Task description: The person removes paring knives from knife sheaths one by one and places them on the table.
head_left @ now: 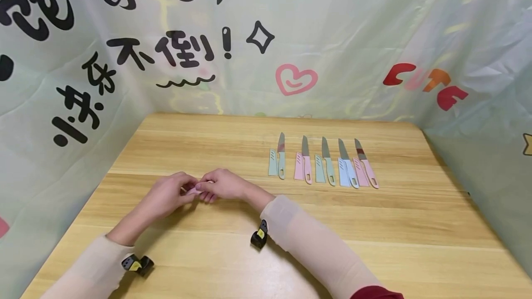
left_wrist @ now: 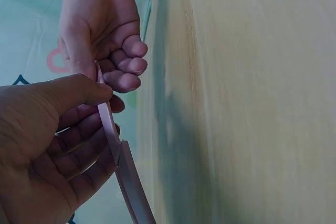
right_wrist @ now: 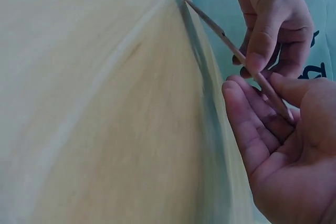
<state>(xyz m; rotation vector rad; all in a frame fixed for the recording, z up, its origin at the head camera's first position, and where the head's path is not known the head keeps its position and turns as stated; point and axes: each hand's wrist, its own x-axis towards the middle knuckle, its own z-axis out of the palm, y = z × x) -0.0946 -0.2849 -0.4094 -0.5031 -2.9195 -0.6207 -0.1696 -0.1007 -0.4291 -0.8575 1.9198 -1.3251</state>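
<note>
Above the left part of the wooden table, both hands hold one slim pink knife [head_left: 193,191] in what looks like its matching sheath [left_wrist: 134,190]. My left hand [head_left: 168,195] pinches it partway along, the thumb lying over the handle in the left wrist view. At the handle's end, my right hand [head_left: 226,183] grips it between thumb and fingers, close beside the left fingertips. In the right wrist view the pink knife [right_wrist: 208,21] slants past both hands, its far tip sticking out beyond the left one. The blade is hidden.
Several small knives lie in a row on the table [head_left: 415,216], right of the hands, including a green knife [head_left: 281,163] and a blue knife [head_left: 352,174]. Beside each lies a sheath, such as the pink sheath [head_left: 299,166]. A printed curtain [head_left: 345,36] encloses the back and sides.
</note>
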